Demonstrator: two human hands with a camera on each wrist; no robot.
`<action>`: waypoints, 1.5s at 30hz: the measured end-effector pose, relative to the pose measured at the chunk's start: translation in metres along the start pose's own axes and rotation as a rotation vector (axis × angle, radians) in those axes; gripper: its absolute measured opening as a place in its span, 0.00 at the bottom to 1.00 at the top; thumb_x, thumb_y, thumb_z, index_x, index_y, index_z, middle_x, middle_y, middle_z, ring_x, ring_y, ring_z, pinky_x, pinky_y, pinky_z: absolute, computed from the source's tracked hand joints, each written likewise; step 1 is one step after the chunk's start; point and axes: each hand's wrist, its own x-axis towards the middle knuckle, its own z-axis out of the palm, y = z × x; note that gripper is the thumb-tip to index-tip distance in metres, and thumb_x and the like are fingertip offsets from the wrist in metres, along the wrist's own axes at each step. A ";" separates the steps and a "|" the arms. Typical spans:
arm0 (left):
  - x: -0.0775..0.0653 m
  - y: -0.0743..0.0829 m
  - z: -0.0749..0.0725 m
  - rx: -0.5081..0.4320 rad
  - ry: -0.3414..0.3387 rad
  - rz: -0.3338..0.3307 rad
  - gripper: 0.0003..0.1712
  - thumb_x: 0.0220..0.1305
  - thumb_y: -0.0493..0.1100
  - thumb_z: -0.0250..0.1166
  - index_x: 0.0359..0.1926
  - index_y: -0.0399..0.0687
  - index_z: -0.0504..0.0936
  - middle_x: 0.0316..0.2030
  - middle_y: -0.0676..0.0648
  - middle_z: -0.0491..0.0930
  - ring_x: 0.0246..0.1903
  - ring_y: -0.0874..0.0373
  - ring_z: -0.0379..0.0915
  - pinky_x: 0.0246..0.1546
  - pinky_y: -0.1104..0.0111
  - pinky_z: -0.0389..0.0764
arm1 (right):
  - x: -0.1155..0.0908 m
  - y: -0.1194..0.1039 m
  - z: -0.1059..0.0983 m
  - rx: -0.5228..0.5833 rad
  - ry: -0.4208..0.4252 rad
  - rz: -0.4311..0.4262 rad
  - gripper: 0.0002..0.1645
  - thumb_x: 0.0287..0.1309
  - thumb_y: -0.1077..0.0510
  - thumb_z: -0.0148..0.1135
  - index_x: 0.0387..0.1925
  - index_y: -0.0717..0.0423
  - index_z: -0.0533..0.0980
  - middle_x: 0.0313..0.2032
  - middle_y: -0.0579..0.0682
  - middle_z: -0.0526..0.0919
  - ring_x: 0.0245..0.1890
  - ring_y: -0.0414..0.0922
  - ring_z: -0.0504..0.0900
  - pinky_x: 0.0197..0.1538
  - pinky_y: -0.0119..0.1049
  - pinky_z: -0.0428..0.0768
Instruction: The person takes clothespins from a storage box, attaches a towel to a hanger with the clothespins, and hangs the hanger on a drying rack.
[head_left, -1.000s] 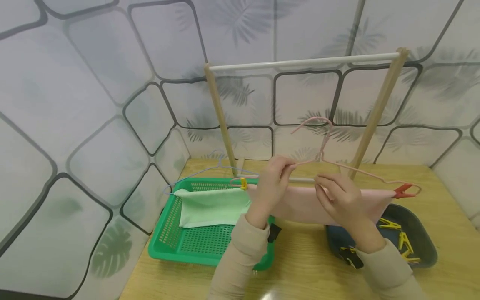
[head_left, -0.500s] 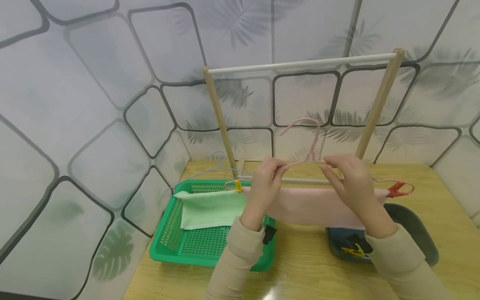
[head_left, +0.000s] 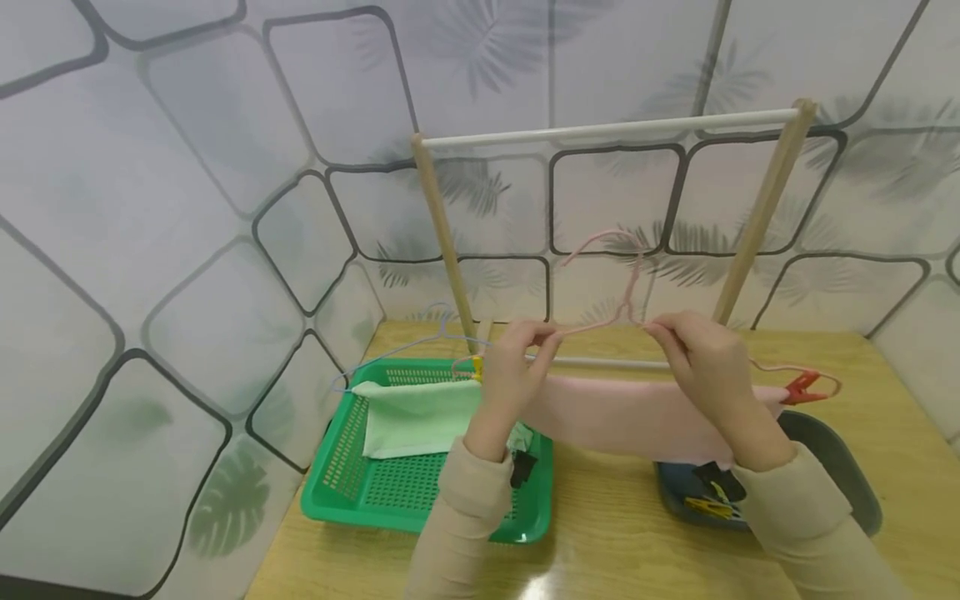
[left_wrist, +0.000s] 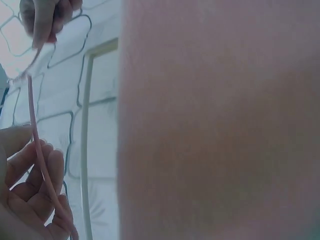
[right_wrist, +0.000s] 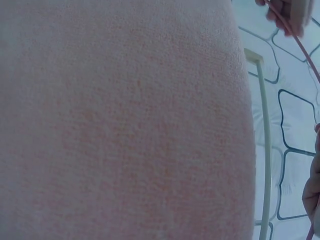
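A pink clothes hanger (head_left: 628,292) is held up in front of the rack by both hands. My left hand (head_left: 513,371) pinches its left shoulder, and my right hand (head_left: 701,358) pinches the right shoulder near the hook's base. From the hanger hangs a pink towel (head_left: 615,417), fastened by a red clothespin (head_left: 802,387) at the right end and a yellow clothespin (head_left: 477,367) at the left. Both wrist views are mostly filled by the towel's fabric (right_wrist: 130,120); thumb and fingers on the pink wire (left_wrist: 42,170) show in the left wrist view.
Behind the hanger stands a wooden rack with a white rod (head_left: 607,131). At left a green basket (head_left: 375,521) has a green towel (head_left: 420,417) on a blue hanger (head_left: 390,350). A dark grey basin (head_left: 840,467) with yellow clothespins (head_left: 708,507) sits on the table (head_left: 600,533) at right.
My right hand has come up from near the towel's top edge to the hanger's right shoulder. The hanger has shifted slightly left, and my left hand has moved slightly left and outward.
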 end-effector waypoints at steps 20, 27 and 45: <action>-0.037 -0.052 -0.041 -0.309 -0.165 -0.269 0.25 0.40 0.40 0.63 0.43 0.45 0.66 0.35 0.48 0.69 0.35 0.58 0.66 0.34 0.63 0.68 | -0.033 0.072 -0.001 0.026 0.025 0.109 0.12 0.30 0.59 0.64 0.26 0.46 0.76 0.18 0.44 0.73 0.12 0.41 0.64 0.18 0.36 0.62; -0.032 -0.035 -0.049 -0.339 -0.223 -0.296 0.18 0.40 0.31 0.61 0.35 0.39 0.66 0.33 0.44 0.70 0.35 0.54 0.67 0.32 0.64 0.69 | -0.027 0.069 -0.006 0.018 0.017 0.092 0.10 0.30 0.58 0.64 0.24 0.48 0.76 0.16 0.44 0.72 0.11 0.39 0.61 0.16 0.34 0.59; -0.037 -0.051 -0.044 -0.337 -0.303 -0.177 0.13 0.43 0.32 0.58 0.32 0.44 0.65 0.28 0.50 0.69 0.29 0.57 0.66 0.30 0.69 0.69 | -0.014 0.053 -0.016 0.002 0.007 0.100 0.08 0.31 0.59 0.64 0.22 0.52 0.76 0.14 0.45 0.71 0.10 0.39 0.61 0.15 0.32 0.59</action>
